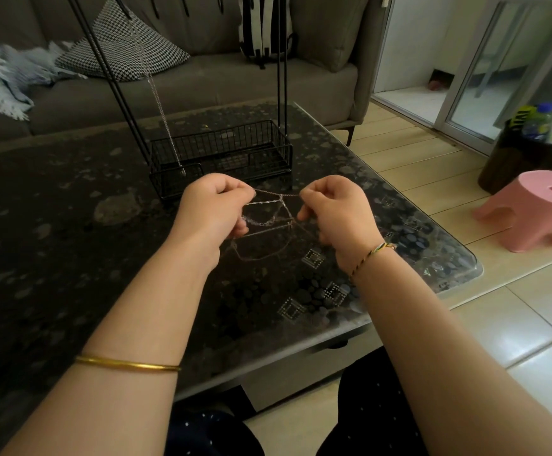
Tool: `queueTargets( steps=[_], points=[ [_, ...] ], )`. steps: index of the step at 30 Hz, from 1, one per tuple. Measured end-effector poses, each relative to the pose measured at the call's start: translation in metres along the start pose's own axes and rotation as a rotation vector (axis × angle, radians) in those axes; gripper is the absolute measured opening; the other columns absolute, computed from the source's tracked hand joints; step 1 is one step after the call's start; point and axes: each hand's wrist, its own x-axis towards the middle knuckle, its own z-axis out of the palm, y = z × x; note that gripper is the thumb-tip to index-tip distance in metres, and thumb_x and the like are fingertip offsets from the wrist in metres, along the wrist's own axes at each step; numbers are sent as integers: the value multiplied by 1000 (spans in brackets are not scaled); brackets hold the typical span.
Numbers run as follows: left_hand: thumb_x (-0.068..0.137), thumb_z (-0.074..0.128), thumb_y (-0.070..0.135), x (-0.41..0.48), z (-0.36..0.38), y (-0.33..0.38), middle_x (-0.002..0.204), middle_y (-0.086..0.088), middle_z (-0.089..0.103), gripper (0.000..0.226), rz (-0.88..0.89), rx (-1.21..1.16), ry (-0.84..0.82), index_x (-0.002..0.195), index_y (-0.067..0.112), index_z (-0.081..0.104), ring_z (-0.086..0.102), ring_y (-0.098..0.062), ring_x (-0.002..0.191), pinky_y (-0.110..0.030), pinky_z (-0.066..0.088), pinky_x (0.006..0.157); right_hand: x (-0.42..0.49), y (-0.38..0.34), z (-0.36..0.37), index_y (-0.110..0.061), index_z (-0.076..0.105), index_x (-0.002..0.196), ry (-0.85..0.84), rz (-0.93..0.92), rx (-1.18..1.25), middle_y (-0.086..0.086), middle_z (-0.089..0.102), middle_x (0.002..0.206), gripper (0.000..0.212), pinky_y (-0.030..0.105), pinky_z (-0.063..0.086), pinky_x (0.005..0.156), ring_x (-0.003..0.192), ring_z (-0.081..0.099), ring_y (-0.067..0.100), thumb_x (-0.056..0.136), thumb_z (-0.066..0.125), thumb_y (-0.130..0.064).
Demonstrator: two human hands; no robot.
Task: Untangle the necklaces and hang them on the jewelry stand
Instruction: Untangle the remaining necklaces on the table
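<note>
Can't count the chains in the tangled necklaces (263,222), too thin and blurry. Can't see the top of the stand (269,156) either, cropped off.

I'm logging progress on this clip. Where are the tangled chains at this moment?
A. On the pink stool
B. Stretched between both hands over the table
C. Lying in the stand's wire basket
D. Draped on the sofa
B: the tangled chains span the gap between the left hand and the right hand, both pinching them in front of the wire basket.
</note>
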Motion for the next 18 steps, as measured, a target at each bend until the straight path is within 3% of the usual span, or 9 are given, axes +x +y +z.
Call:
queueTargets(
  steps=[3,8,11,14,18],
  points=[
    [92,61,11,-1,1,2,92,-3,65,7,-57,-108,20,92,14,67,62,-11,71,-32,60,75,0,2,0,-14,58,89,-1,-45,-81,1,64,69,11,8,29,36,32,42,-5,96,50,-14],
    [90,64,12,0,1,3,98,-7,60,5,-98,-165,46,93,13,68,52,-9,70,-23,55,55,2,6,0,-15,60,92,1,-102,-188,0,66,76,8,7,30,40,40,44,-4,95,52,-17],
    [91,64,18,0,-1,2,109,-10,64,5,-58,-34,61,88,20,67,57,-19,73,-33,52,57,2,6,-1,-15,59,91,-15,-94,-163,-1,66,73,8,9,31,41,36,44,-8,95,52,-16],
    [93,61,18,1,-3,-1,91,3,59,12,40,108,87,82,24,63,53,-15,85,-36,50,78,3,7,-2,-14,58,91,-8,-102,-169,1,69,73,9,13,32,46,36,44,-7,96,50,-15],
    [94,59,20,3,-6,-7,85,9,54,8,112,294,105,87,22,63,59,-24,99,-30,41,71,2,5,-3,-13,58,94,-15,-90,-154,1,68,71,10,9,30,40,35,44,-5,97,49,-15]
  ],
)
